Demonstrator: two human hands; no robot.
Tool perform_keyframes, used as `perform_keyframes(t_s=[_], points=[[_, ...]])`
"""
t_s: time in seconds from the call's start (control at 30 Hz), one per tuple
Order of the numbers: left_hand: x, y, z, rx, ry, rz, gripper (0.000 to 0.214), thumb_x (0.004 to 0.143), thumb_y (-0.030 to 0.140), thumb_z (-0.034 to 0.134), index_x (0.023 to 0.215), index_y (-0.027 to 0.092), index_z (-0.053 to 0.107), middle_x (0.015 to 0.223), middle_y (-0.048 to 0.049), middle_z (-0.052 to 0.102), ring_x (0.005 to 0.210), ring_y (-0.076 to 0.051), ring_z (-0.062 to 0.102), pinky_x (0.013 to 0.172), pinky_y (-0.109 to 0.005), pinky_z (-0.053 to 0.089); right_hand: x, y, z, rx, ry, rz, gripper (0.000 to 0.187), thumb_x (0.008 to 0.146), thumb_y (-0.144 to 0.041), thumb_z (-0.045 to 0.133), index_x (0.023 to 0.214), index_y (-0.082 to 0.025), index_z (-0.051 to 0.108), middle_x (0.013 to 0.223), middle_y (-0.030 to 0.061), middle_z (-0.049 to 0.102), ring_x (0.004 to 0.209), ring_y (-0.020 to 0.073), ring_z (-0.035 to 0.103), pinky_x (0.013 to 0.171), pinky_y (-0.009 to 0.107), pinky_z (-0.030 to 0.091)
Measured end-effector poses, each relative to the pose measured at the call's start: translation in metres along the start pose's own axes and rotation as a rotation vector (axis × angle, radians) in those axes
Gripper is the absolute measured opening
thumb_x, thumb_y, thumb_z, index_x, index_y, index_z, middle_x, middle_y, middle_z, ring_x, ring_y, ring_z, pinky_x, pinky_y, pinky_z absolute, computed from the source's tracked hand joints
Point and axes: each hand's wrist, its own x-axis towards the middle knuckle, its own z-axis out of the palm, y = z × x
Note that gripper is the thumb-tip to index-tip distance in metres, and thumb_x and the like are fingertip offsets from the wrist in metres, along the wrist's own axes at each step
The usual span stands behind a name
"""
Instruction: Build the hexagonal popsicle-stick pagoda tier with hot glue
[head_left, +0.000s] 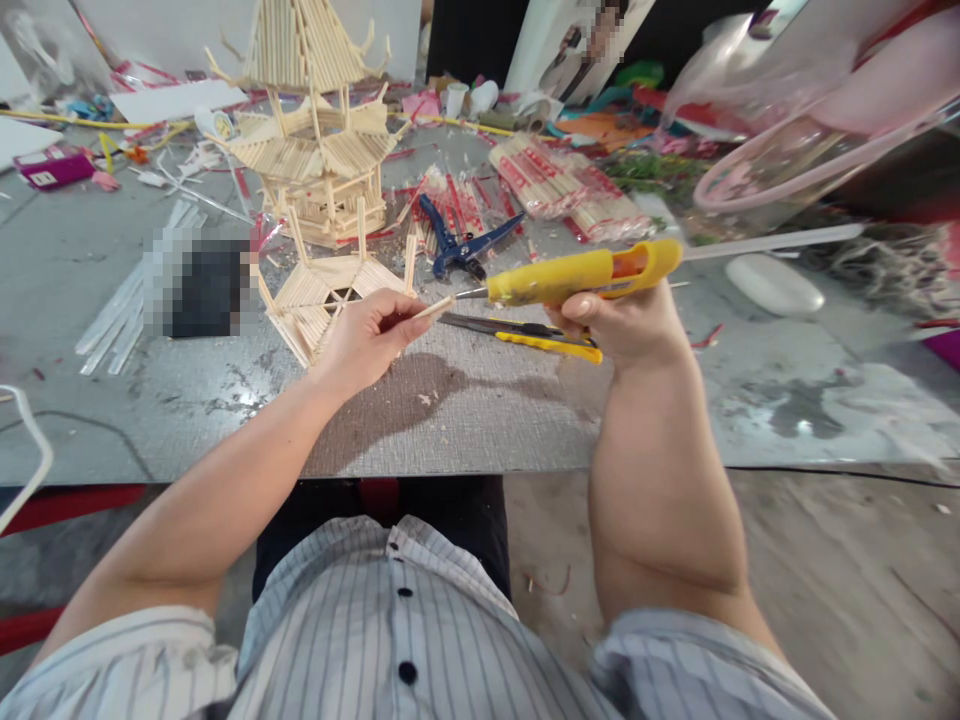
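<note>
My right hand (pixel 626 325) grips a yellow glue gun (pixel 581 275), held level with its metal nozzle pointing left and a clear glue stick trailing out to the right. My left hand (pixel 367 335) pinches a short wooden stick (pixel 433 308) whose tip meets the nozzle. Both hands hover over the grey table (pixel 465 410). Just behind my left hand lies a flat hexagonal roof panel of sticks (pixel 322 295). Behind that stands a tall pagoda model of sticks (pixel 319 130).
A yellow utility knife (pixel 536 335) lies under the glue gun. Blue pliers (pixel 461 245) and packets of chopsticks (pixel 570 185) lie further back. Loose clear glue sticks (pixel 120 315) lie at the left. Clutter lines the table's far edge; a pink plastic bag (pixel 795 110) is at upper right.
</note>
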Motion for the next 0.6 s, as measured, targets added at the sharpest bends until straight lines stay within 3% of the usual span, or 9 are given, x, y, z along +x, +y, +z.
perform_keyframes(t_s=[0.27,0.47,0.6], points=[[-0.001,0.001,-0.001,-0.036,-0.019,-0.02,0.017,0.081,0.034,0.069,0.087,0.018,0.069,0.059,0.0024,0.051,0.05,-0.006,0.041,0.047,-0.02,0.033,-0.001,-0.004,0.003,0.022,-0.018,0.005,0.042,0.056,-0.061,0.081,0.07,-0.025,0.063,0.054,-0.0007,0.052,0.045,0.0112,0.04,0.038,0.028,0.029],[-0.002,-0.002,-0.001,-0.035,-0.025,-0.014,0.02,0.081,0.038,0.069,0.089,0.019,0.069,0.059,0.0018,0.05,0.05,-0.007,0.041,0.045,-0.02,0.032,-0.001,-0.016,0.011,0.054,0.047,0.007,0.052,0.041,-0.067,0.082,0.056,-0.025,0.057,0.046,-0.0039,0.045,0.039,0.0084,0.033,0.033,0.026,0.024],[-0.002,0.002,-0.001,-0.019,-0.02,-0.012,0.019,0.081,0.037,0.069,0.086,0.019,0.069,0.059,0.0019,0.05,0.049,-0.007,0.041,0.046,-0.02,0.033,-0.002,-0.019,0.012,0.034,0.067,0.043,0.05,0.042,-0.067,0.082,0.057,-0.026,0.057,0.046,-0.0026,0.048,0.04,0.0094,0.032,0.035,0.027,0.024]])
